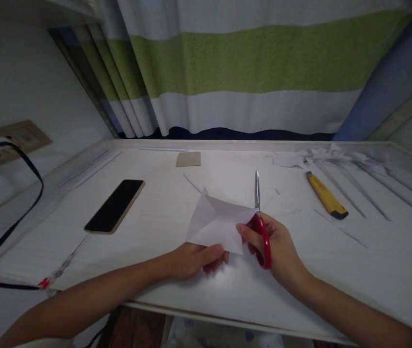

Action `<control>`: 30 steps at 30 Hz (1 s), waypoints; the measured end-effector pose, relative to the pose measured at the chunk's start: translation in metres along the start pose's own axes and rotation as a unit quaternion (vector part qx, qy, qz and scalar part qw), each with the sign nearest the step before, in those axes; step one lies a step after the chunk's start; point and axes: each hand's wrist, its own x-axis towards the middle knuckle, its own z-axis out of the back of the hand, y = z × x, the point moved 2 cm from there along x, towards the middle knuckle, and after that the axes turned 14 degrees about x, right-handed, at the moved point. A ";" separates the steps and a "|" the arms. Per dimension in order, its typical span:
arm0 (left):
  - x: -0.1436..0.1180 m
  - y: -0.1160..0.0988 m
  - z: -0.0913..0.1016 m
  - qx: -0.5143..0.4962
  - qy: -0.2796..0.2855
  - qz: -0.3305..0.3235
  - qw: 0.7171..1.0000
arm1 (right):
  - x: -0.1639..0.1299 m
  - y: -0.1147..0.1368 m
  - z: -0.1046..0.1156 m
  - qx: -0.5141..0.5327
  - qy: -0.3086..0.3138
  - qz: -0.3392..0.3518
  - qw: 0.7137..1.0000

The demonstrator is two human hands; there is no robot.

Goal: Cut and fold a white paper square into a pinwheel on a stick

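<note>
The left hand [195, 260] pinched the near edge of the folded white paper [217, 223] just above the table [373, 261]. The right hand [276, 244] gripped the red scissors [260, 224], blades closed beside the paper's right edge, pointing away. It seemed a cutting step; the next move would need the blades opened onto the paper. Farther off lay a phone [115, 205] and a yellow knife [326, 195].

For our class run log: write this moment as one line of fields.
left hand: holds folded white paper | right hand: grips red-handled scissors, blades at paper edge | nearby: phone, yellow utility knife
</note>
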 end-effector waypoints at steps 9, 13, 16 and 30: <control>0.000 0.000 0.000 -0.034 -0.022 0.016 0.999 | -0.003 0.004 -0.005 0.039 0.063 -0.034 0.997; 0.001 0.003 0.011 -0.078 -0.069 -0.010 0.995 | -0.002 0.003 -0.001 0.075 0.117 -0.037 0.990; 0.002 0.006 0.019 -0.121 -0.123 -0.038 0.984 | -0.005 -0.001 -0.003 0.032 0.180 -0.060 0.981; 0.000 0.008 0.029 -0.186 -0.250 -0.058 0.948 | -0.017 -0.013 -0.006 0.077 0.296 -0.203 0.930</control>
